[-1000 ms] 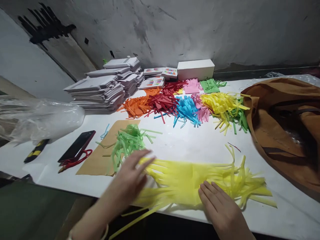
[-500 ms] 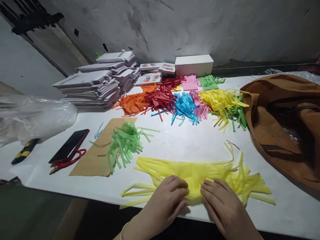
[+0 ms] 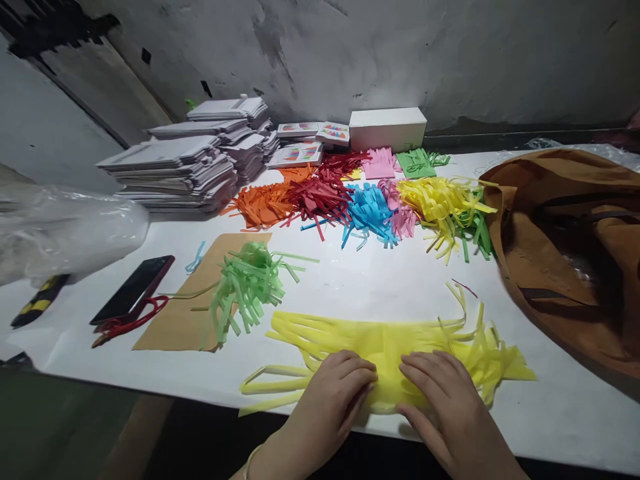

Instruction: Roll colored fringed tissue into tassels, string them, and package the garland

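Observation:
A sheet of yellow tissue paper, cut into fringe at both ends, lies along the front of the white table. My left hand is closed over its near edge just left of the middle, with the fingers curled together and the thumb partly hidden beneath. On the right of the middle, my right hand rests on the sheet, its fingers stretched out and its thumb apart. Between the hands the near edge bulges up a little. A bunch of green tissue fringe lies on a brown sheet to the left.
Fringed bundles in orange, red, blue and yellow lie farther back. Behind them are stacked white packets and a white box. A brown bag stands right; a phone and red-handled scissors lie left.
My right hand's thumb has spread away from its fingers. The near edge of the yellow paper between my hands has shifted slightly, and the fringe at the right end has moved inward.

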Motion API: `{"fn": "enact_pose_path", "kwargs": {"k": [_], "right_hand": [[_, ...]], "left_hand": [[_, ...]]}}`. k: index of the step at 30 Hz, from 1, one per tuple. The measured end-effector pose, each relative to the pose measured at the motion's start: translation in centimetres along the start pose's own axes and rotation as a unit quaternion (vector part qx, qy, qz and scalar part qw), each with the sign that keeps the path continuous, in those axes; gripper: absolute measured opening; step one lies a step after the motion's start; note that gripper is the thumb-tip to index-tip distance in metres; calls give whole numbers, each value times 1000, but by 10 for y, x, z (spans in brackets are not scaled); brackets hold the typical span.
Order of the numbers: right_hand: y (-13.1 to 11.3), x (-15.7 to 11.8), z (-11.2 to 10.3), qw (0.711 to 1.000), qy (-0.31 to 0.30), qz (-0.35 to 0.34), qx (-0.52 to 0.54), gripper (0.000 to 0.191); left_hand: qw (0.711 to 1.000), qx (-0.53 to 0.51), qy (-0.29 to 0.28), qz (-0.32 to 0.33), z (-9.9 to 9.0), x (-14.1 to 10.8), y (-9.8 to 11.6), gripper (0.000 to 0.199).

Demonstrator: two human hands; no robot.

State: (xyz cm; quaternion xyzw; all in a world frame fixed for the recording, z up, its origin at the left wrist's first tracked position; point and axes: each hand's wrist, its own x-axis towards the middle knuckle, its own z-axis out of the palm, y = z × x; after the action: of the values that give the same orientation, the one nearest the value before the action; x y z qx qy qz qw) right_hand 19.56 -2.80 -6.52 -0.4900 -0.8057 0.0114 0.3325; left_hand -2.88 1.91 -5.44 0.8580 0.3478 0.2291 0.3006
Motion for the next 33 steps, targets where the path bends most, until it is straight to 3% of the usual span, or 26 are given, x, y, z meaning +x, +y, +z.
{"fn": "enact_pose_path", "kwargs": {"k": [4, 7, 9, 12, 17, 20, 23, 27, 30, 33], "right_hand": [[5, -3, 16, 997, 17, -56, -43, 30], [11, -9, 22, 999, 25, -37, -6, 31], [12, -9, 21, 999, 13, 4, 36, 26], [11, -1, 16, 994, 4, 81, 73, 25], [14, 15, 21, 987, 12, 156, -38, 36], [20, 19, 22, 983, -5, 147, -111, 30], [21, 21, 17, 978, 30, 116, -172, 21], [14, 19, 13, 996, 23, -16, -79, 21], [11, 16, 19, 998, -4, -57, -33, 20], [13, 13, 27, 997, 8, -64, -39, 24]], "left_hand": [[996, 53, -1, 65, -2, 2, 0, 20], [991, 96, -8, 96, -3, 1, -4, 18], [992, 111, -7, 62, -3, 2, -8, 19], [990, 132, -26, -52, -7, 11, -11, 18], [954, 186, -117, -202, -16, 43, -7, 21], [942, 213, -134, -221, -20, 56, -5, 20], [940, 224, -137, -218, -19, 60, -5, 21], [940, 223, -137, -218, -15, 62, -10, 21], [941, 218, -133, -223, -17, 61, -15, 16], [955, 243, -49, -165, -23, 53, -15, 16]]}}
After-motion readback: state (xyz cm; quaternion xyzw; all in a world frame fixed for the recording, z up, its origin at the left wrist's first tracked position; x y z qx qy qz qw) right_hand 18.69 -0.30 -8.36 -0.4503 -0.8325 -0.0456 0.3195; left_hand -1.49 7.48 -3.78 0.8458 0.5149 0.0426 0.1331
